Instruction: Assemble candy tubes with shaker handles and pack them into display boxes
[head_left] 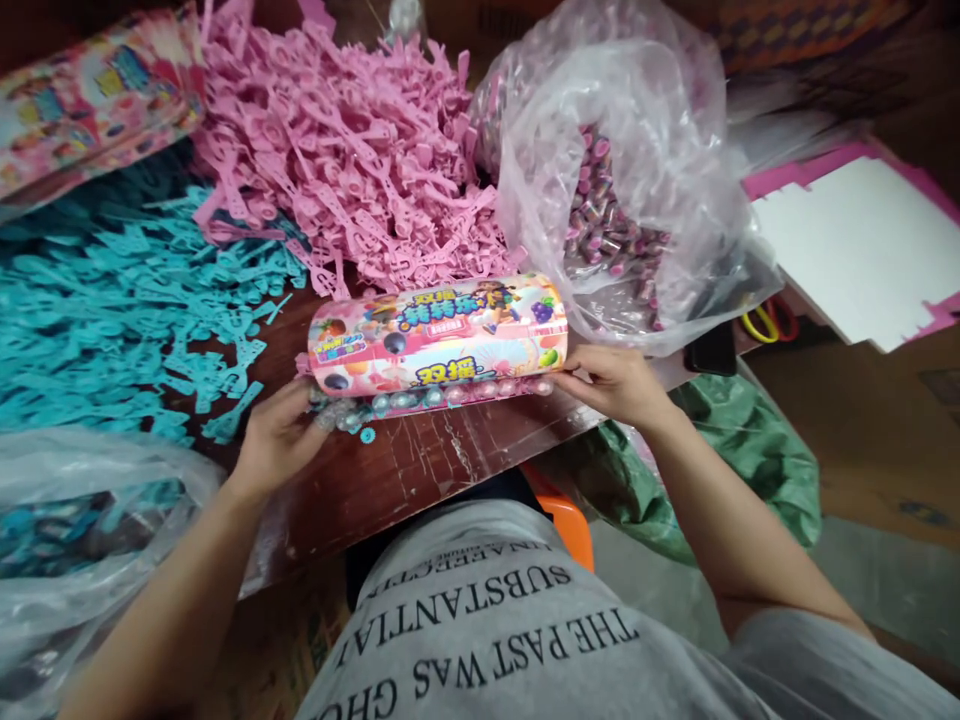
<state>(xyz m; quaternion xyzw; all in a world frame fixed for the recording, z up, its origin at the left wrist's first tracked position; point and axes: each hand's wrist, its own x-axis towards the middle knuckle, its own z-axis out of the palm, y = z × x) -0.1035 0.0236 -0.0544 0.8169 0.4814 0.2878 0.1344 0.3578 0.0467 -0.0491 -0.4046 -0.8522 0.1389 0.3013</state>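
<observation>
A pink printed card sheet (439, 335), curled into a roll with cartoon pictures, lies across the dark wooden table (420, 470). A row of small round toy pieces (427, 398) sits along its near edge. My left hand (281, 435) grips the sheet's left end at the row of pieces, fingers closed. My right hand (615, 385) pinches the sheet's right end.
A heap of pink plastic strips (352, 150) lies behind the sheet and a heap of blue strips (127, 310) at the left. A clear bag of small pink pieces (622, 190) stands at the right. More printed cards (82, 100) lie far left; white board (862, 250) far right.
</observation>
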